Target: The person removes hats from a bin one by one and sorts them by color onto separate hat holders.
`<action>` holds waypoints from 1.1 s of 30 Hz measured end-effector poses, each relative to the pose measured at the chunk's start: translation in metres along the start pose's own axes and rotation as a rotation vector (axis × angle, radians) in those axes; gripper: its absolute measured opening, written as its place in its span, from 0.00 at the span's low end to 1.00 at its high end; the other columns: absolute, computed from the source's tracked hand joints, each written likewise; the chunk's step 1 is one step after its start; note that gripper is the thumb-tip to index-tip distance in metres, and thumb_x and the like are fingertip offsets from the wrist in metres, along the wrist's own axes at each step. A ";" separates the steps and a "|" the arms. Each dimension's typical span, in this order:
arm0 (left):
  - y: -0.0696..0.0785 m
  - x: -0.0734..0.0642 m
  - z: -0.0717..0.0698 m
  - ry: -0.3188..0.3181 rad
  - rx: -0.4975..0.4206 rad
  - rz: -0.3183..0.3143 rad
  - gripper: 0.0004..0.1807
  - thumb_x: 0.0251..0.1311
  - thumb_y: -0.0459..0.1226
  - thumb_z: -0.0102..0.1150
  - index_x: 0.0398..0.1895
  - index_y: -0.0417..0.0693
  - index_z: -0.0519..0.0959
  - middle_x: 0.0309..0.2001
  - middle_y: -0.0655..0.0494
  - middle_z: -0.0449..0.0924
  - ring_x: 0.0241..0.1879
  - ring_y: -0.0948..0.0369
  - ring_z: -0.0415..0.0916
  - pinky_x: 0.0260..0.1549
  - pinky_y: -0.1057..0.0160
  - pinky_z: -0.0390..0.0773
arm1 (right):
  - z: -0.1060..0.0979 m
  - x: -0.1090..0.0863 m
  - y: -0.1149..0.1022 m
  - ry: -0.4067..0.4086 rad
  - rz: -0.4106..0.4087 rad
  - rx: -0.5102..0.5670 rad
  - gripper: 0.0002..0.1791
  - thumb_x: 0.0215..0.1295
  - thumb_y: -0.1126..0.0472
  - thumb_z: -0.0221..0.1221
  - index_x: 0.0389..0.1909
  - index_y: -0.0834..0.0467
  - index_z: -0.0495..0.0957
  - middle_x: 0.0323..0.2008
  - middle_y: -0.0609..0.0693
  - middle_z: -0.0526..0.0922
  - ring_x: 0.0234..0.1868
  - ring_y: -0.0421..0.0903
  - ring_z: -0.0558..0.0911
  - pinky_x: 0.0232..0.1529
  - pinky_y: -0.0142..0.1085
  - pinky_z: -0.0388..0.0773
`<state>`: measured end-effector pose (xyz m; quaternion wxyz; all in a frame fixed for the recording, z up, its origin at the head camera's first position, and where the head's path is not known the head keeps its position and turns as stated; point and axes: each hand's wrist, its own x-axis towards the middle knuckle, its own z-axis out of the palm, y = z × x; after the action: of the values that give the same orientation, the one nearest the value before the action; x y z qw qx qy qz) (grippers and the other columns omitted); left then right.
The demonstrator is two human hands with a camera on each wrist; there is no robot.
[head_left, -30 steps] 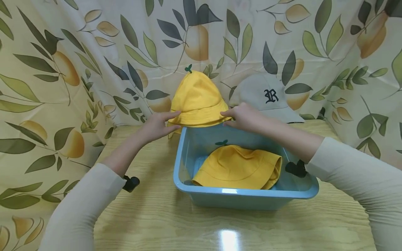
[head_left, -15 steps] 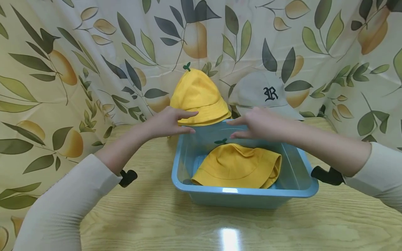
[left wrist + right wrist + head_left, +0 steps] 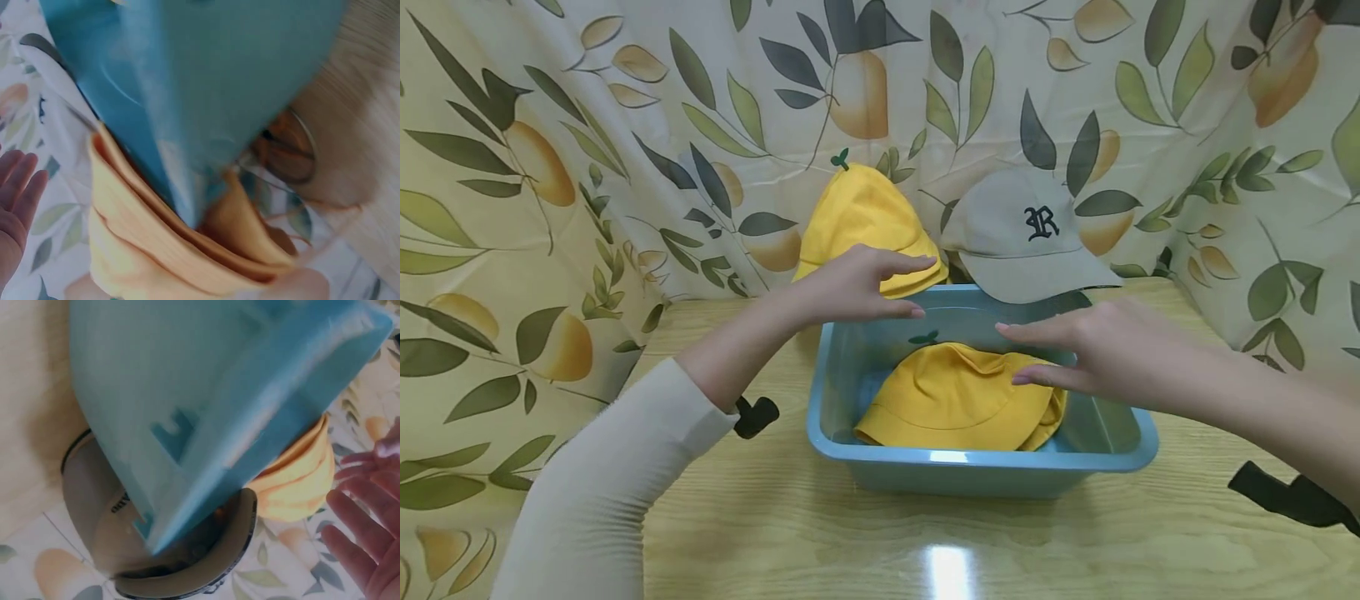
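Observation:
A yellow bucket hat point(image 3: 857, 217) with a green sprout on top stands behind the blue bin point(image 3: 970, 456). Across its brim in the head view passes my left hand point(image 3: 861, 287), thumb and fingers spread and nothing held. My right hand point(image 3: 1097, 346) hovers over the bin's right side, its fingers extended with nothing between them. Below it lies a second yellow bucket hat point(image 3: 958, 400) with a green sprout, inside the bin. Behind the bin's right part stands a grey baseball cap point(image 3: 1022, 217) with a dark letter R. Fingers point(image 3: 356, 562) show straight in the right wrist view.
The bin stands on a light wooden table point(image 3: 775, 533). A curtain point(image 3: 700, 83) printed with leaves and fruit hangs behind and at both sides. In the left wrist view, a thin orange cord point(image 3: 334, 206) trails by the hat behind the bin.
Both hands have let go of the brim of the hat behind the bin and moved right; the right hand also came nearer. That hat stays behind the bin, and the cap shows more fully.

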<state>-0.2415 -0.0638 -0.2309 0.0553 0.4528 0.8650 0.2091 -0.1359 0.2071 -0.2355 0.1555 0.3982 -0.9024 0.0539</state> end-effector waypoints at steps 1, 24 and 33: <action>0.002 0.003 0.000 -0.007 0.002 0.009 0.33 0.54 0.51 0.59 0.64 0.53 0.65 0.38 0.59 0.80 0.16 0.64 0.59 0.24 0.68 0.66 | 0.002 -0.005 0.001 0.035 -0.026 0.001 0.25 0.47 0.43 0.65 0.47 0.49 0.81 0.29 0.44 0.86 0.09 0.27 0.62 0.12 0.21 0.57; 0.030 0.093 0.061 -0.411 -0.144 0.210 0.37 0.53 0.48 0.61 0.66 0.50 0.61 0.63 0.56 0.66 0.59 0.69 0.66 0.56 0.76 0.63 | 0.061 -0.083 0.007 0.409 -0.172 0.055 0.28 0.58 0.38 0.53 0.45 0.57 0.81 0.40 0.48 0.84 0.38 0.40 0.83 0.46 0.22 0.73; 0.023 0.123 0.107 -0.637 -0.001 0.089 0.44 0.53 0.55 0.58 0.70 0.55 0.51 0.68 0.64 0.56 0.65 0.72 0.55 0.60 0.77 0.55 | 0.071 -0.097 -0.001 0.388 -0.189 0.045 0.28 0.64 0.41 0.47 0.49 0.60 0.79 0.46 0.51 0.82 0.63 0.33 0.65 0.66 0.29 0.54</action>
<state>-0.2654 0.0808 -0.3072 0.3142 0.5328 0.7835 0.0597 -0.0903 0.2585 -0.3340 0.3218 0.4667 -0.8127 0.1350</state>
